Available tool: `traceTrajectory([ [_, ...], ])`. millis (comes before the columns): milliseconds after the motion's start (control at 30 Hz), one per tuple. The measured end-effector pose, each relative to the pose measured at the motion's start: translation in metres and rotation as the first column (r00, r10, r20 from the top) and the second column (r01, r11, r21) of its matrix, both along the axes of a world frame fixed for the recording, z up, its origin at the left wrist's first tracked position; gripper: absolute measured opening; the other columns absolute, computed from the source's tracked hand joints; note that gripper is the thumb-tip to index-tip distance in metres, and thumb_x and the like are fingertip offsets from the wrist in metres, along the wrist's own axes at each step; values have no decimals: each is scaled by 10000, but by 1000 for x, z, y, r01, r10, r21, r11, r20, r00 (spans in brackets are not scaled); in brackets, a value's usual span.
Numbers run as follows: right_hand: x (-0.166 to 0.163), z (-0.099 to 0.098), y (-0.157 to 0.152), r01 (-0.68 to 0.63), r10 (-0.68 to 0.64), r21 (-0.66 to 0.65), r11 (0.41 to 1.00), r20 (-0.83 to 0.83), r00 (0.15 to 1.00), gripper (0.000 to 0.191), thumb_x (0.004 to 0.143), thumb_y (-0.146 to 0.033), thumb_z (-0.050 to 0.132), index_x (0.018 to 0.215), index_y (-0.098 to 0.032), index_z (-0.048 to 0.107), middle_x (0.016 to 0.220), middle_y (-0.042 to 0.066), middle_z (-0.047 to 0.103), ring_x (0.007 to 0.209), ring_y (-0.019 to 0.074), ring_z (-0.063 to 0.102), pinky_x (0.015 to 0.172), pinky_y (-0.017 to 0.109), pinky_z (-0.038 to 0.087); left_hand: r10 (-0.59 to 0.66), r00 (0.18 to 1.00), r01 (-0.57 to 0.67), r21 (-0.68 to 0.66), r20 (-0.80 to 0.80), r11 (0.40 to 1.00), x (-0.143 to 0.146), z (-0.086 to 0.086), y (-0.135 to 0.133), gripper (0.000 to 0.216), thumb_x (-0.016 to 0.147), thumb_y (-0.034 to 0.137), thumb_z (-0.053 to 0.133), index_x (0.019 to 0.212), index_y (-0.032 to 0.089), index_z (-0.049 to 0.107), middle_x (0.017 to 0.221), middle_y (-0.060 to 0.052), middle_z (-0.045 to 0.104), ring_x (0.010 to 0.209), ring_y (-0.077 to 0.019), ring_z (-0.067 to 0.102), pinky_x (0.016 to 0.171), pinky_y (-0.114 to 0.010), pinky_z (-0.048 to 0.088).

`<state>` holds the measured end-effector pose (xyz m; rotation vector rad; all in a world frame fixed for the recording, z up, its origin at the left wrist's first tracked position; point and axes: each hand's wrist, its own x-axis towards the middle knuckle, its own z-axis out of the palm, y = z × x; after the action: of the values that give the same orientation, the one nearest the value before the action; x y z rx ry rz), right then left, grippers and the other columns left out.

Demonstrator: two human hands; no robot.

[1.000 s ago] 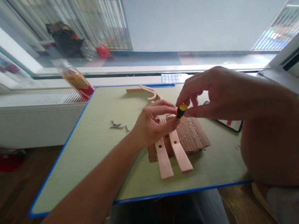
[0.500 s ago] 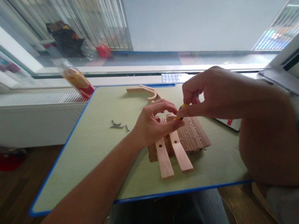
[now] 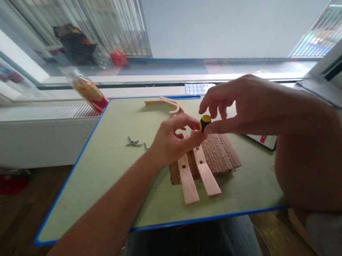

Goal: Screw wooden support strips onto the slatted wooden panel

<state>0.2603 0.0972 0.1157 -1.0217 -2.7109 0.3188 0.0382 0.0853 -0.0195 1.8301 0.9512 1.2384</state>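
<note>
A short screwdriver (image 3: pixel 205 121) with a yellow-and-black handle stands over the wooden pieces; its shaft is hidden behind fingers. My left hand (image 3: pixel 176 137) pinches around its lower part with thumb and forefinger. Above and to the right, my right hand (image 3: pixel 232 101) has its fingers spread off the handle, with the thumb close against the handle's side. Below lie two pale wooden strips with holes, a left strip (image 3: pixel 189 187) and a right strip (image 3: pixel 209 179), side by side on a ridged brown cardboard piece (image 3: pixel 222 151). My left hand covers their far ends.
Several metal screws (image 3: pixel 134 143) lie left of my left hand. A curved wooden piece (image 3: pixel 173 109) rests toward the back of the blue-edged table (image 3: pixel 102 172). Beyond its left corner stands a bottle (image 3: pixel 89 93). A dark-edged flat object (image 3: pixel 265 140) is partly under my right arm.
My right fingers have opened off the screwdriver handle, so more of it shows. The left hand has shifted slightly left; the wooden strips stay in place.
</note>
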Motion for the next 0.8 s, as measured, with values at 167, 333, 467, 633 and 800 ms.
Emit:
traceTrajectory([
  [167, -1, 4, -2, -48, 49, -72, 996, 11, 999, 193, 941, -310, 725, 1074, -270, 859, 998, 10, 830, 804, 193, 682, 704, 370, 441, -19, 999, 19, 14, 29, 1000, 0, -1, 1, 210, 818, 338, 945, 979, 243, 849, 989, -51, 782, 850, -169, 678, 534, -211, 424],
  [333, -3, 3, -1, 53, -49, -50, 997, 86, 995, 146, 917, -370, 750, 904, -244, 820, 788, -5, 745, 666, 161, 563, 627, 365, 357, -27, 1000, 27, 14, 4, 1000, 0, 1, -1, 194, 836, 325, 929, 978, 221, 848, 1006, -68, 781, 876, -175, 686, 531, -204, 439],
  [467, -4, 1, -1, 92, -88, -44, 995, 100, 991, 200, 910, -443, 762, 867, -251, 796, 762, -11, 721, 659, 158, 542, 625, 355, 338, -29, 1000, 28, 21, 2, 999, 1, 2, -2, 210, 844, 365, 923, 974, 218, 847, 1008, -72, 778, 849, -168, 676, 505, -199, 408],
  [633, -6, -1, -2, 153, -150, -17, 988, 118, 982, 241, 876, -489, 789, 806, -260, 758, 744, -4, 701, 652, 169, 528, 619, 361, 322, -36, 999, 36, -6, -10, 999, 0, 4, 0, 211, 887, 407, 884, 976, 220, 848, 1023, -76, 787, 916, -184, 703, 566, -218, 460],
  [800, -8, -4, 0, 179, -182, 35, 983, 113, 977, 310, 878, -534, 775, 745, -256, 737, 690, -15, 664, 610, 158, 515, 601, 366, 311, -87, 996, 86, 27, 17, 996, -3, 2, 5, 186, 954, 397, 793, 985, 225, 856, 1009, -73, 799, 940, -193, 709, 704, -281, 537],
])
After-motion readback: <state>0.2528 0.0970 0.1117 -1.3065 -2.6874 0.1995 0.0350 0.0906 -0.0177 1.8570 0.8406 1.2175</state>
